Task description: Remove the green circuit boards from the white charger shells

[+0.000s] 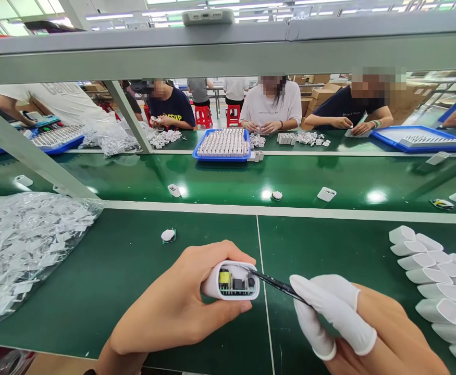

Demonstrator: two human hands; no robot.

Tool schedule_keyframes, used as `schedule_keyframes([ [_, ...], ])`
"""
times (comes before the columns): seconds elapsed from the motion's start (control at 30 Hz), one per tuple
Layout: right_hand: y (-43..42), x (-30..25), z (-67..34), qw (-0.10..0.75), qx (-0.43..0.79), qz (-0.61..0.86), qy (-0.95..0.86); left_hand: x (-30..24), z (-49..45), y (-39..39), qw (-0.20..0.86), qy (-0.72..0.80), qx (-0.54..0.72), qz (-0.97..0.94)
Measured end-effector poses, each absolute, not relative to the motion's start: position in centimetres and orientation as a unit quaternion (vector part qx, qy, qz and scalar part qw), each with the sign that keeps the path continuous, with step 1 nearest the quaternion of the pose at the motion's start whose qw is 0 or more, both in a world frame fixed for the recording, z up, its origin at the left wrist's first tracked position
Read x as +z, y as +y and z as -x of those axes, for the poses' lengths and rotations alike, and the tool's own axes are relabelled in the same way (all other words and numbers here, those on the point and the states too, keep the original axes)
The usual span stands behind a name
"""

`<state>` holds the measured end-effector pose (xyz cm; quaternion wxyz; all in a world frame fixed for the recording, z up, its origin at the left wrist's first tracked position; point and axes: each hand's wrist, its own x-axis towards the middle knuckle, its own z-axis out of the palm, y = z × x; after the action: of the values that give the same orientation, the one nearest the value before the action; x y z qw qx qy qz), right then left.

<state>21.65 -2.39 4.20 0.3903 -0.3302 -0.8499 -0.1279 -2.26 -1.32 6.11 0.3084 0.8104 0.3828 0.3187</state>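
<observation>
My left hand point(188, 302) is closed round a white plastic charger housing point(211, 284), its open end turned toward me. Inside it sits a circuit board point(235, 284) with a yellow transformer and dark components. My right hand point(329, 312), wearing white finger cots, pinches black tweezers point(278, 285). The tweezers' tips reach into the upper right of the housing's opening; whether they grip anything there cannot be made out. Beyond my left hand, a small circuit board with a white cap point(168, 236) lies on the green bench.
A clear bag of small white parts point(28, 250) lies at left. Several white housings point(434, 276) stand in rows at right. Behind a white strip, a green conveyor point(228, 177) carries scattered pieces. Co-workers sit opposite, near a blue tray point(195, 151). A metal frame point(228, 54) crosses overhead.
</observation>
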Motion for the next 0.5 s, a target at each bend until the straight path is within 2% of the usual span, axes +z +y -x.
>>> schedule_keyframes([
  [0.23, -2.7, 4.4, -21.4, 0.378, -0.124, 0.342, -0.851, 6.2, 1.9, -1.5, 0.318, 0.395, 0.285, -0.814],
  [0.5, -2.3, 5.2, -22.6, 0.4, 0.01, 0.357, -0.844, 5.8, 1.9, -1.7, 0.312, 0.366, 0.3, -0.824],
])
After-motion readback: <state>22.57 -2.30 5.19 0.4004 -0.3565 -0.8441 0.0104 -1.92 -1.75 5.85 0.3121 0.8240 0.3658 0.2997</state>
